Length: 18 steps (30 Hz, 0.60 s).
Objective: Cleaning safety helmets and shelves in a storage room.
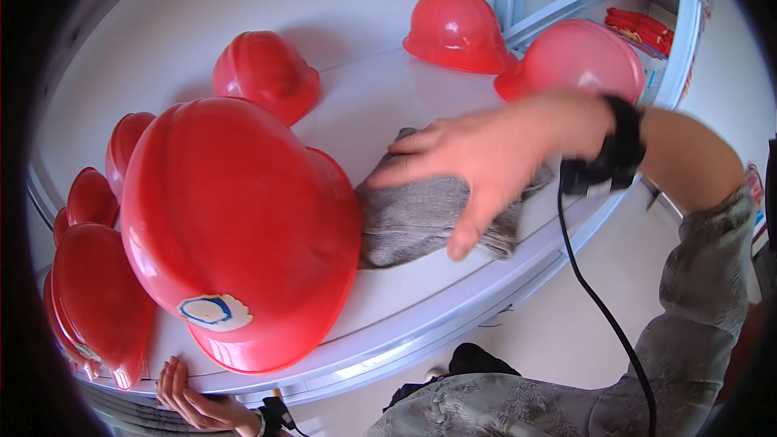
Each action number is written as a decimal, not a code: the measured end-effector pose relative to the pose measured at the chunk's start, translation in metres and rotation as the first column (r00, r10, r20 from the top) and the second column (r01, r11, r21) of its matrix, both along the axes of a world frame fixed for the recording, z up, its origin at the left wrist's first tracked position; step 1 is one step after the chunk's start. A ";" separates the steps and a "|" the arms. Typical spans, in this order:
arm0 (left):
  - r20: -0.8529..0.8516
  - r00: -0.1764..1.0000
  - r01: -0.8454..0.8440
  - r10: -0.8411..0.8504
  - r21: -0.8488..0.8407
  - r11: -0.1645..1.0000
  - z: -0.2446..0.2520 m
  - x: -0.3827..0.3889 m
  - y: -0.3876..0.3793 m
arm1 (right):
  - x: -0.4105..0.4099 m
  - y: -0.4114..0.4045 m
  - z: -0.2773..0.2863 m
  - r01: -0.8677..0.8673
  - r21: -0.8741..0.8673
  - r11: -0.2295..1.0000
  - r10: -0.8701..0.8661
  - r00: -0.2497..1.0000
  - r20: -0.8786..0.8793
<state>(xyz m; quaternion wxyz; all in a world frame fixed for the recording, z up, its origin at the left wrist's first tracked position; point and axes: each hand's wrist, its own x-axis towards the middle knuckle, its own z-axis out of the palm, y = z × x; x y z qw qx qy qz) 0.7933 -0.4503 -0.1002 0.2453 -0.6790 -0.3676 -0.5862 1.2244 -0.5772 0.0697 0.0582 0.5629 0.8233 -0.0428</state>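
Note:
My right hand (467, 164), a little blurred and with its fingers spread, is over a folded grey cloth (419, 212) on the white tabletop; whether it touches the cloth is hard to tell. Left of the cloth stands a large red hard hat (237, 212) with a worn sticker near its brim. My left hand (194, 400) rests its fingers on the table's front edge, below that hard hat, and holds nothing. Both wrists wear black devices with cables.
More red hard hats stand at the back (264, 73), at the upper middle (455, 30), at the right (576, 64) and stacked at the left (100, 297). Behind the right one, a glass-sided metal frame (686, 30) shows folded red items (640, 30).

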 end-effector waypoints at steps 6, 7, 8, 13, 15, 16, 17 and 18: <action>0.097 0.988 0.119 -0.124 0.056 0.991 -0.010 -0.003 0.002 | 0.025 -0.024 -0.036 0.102 0.306 0.946 -0.044 0.981 -0.189; 0.097 0.987 0.123 -0.127 0.054 0.991 -0.008 -0.002 0.001 | 0.033 -0.025 -0.034 0.168 0.306 0.937 -0.117 0.977 -0.179; 0.103 0.987 0.116 -0.121 0.057 0.992 -0.008 -0.003 0.002 | 0.041 -0.021 -0.030 0.169 0.305 0.937 -0.118 0.977 -0.178; 0.070 0.990 0.124 -0.126 0.034 0.992 -0.006 -0.010 0.002 | 0.065 0.022 -0.008 0.574 0.059 0.817 -0.572 0.819 -0.045; 0.061 0.991 0.120 -0.122 0.044 0.992 -0.006 -0.012 0.004 | 0.070 0.047 -0.007 0.599 0.058 0.799 -0.600 0.800 0.010; 0.044 0.992 0.119 -0.122 0.059 0.991 -0.005 -0.013 0.005 | 0.074 0.060 -0.007 0.626 0.059 0.778 -0.629 0.776 0.055; 0.053 0.992 0.107 -0.111 0.061 0.992 -0.006 -0.014 0.005 | 0.078 0.075 -0.006 0.616 0.066 0.785 -0.620 0.782 0.061; 0.068 0.990 0.118 -0.123 0.066 0.991 -0.009 -0.014 0.009 | 0.082 0.090 -0.008 0.626 0.079 0.776 -0.631 0.772 0.081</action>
